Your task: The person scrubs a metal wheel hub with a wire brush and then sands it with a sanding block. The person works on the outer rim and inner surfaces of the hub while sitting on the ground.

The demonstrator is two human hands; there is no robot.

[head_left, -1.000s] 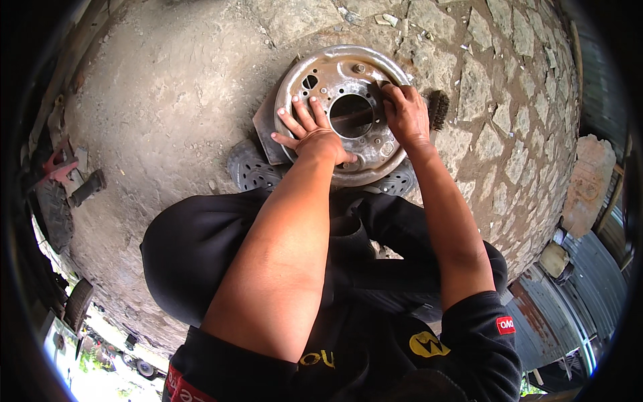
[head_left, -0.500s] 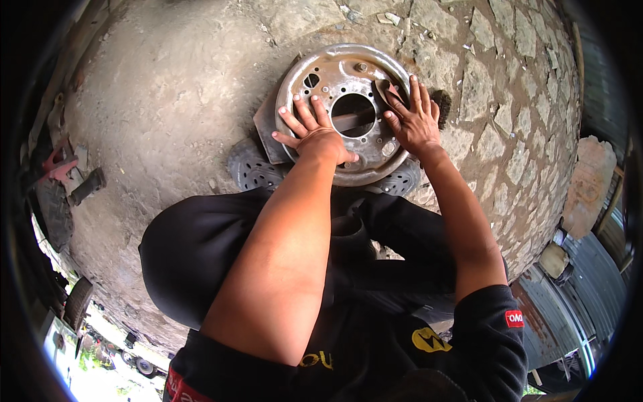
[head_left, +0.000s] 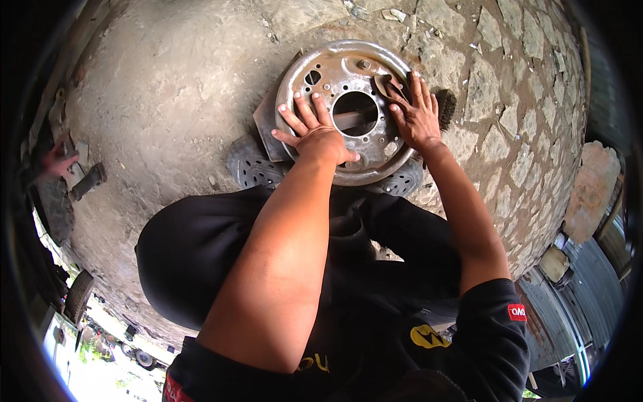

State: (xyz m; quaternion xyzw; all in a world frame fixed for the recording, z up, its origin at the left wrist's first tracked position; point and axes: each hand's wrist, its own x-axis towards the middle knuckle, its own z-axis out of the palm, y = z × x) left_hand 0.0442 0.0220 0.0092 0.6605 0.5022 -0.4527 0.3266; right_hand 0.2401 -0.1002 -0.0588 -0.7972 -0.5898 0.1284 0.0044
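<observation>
A round metal brake backing plate [head_left: 335, 74], worn grey with rusty patches, lies over a flat metal piece [head_left: 268, 124] on the ground before me. It has a large centre hole and several small ones. My left hand [head_left: 318, 134] rests on its left side with fingers spread, pressing it down. At the plate's right rim, my right hand [head_left: 420, 120] holds a folded piece of brown sandpaper [head_left: 387, 85] against the metal, under its fingers and beside the thumb. Part of the sandpaper is hidden by that hand.
A dark-bristled brush [head_left: 447, 109] lies just right of my right hand. My perforated shoes [head_left: 251, 164] flank the plate's near edge. Stony ground [head_left: 482, 87] stretches right; smoother dirt [head_left: 167, 87] lies left. Corrugated metal sheets [head_left: 596, 268] stand at the far right.
My right hand has shifted slightly up along the rim, carrying the sandpaper with it. My left hand stays in place on the plate. A reddish shape at the far left has blurred.
</observation>
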